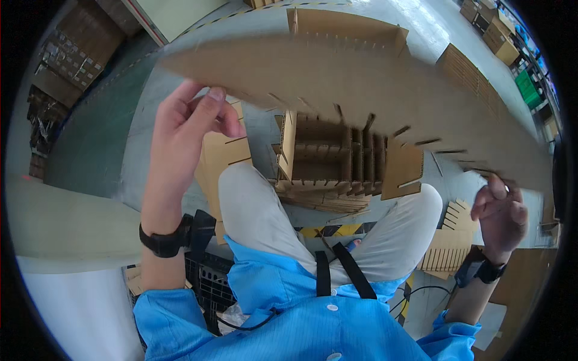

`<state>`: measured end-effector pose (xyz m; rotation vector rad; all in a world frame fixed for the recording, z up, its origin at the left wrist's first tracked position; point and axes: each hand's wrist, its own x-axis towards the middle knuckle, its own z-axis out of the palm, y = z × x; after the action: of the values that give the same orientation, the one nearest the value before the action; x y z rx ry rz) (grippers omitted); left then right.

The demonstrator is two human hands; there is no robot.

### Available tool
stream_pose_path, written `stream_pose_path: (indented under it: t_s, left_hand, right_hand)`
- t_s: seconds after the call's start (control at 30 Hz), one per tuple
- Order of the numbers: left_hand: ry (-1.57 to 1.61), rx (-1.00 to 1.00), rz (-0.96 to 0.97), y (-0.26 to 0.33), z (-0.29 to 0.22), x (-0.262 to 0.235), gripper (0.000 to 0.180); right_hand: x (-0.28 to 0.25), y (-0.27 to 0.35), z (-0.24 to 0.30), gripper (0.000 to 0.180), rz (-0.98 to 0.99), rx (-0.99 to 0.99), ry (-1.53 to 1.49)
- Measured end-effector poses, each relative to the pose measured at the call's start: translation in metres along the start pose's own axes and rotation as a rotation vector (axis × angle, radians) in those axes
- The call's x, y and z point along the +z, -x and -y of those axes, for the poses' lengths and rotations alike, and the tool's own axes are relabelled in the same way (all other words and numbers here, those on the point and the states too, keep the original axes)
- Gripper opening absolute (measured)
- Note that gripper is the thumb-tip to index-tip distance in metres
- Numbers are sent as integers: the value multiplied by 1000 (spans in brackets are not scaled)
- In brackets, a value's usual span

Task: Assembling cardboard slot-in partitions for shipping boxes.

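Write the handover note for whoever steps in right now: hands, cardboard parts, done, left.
Left hand: pinches the left end of the long slotted cardboard strip, held up in the air.
Right hand: fingers curled at the strip's right end, under its lower edge; grip blurred, unclear.
Partly built cardboard divider grid: on the floor beyond the knees, several cross pieces already slotted in.
Spare slotted pieces: stacked on the floor, right.
Left: the held strip is not yet in the grid.
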<state>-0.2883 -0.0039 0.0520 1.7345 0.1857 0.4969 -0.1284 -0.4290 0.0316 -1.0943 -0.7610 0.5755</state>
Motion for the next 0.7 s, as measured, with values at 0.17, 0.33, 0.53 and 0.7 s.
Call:
stream_pose_path:
  t_s: [0.17,0.33,0.53,0.7]
  left_hand:
    - [-165,-37,-59,-5,14,4,29]
    - [-125,-58,13,5,38,10,25]
    - [-88,-75,12,1,56,13,25]
    - [-81,-86,7,-2,51,12,25]
  right_hand:
    - [19,-23,-23,33,-364,105,174]
    - [9,-25,-40,23,-475,140,201]
    - [3,-24,-52,23,-465,187,250]
    - [-2,-22,-57,24,-492,180,242]
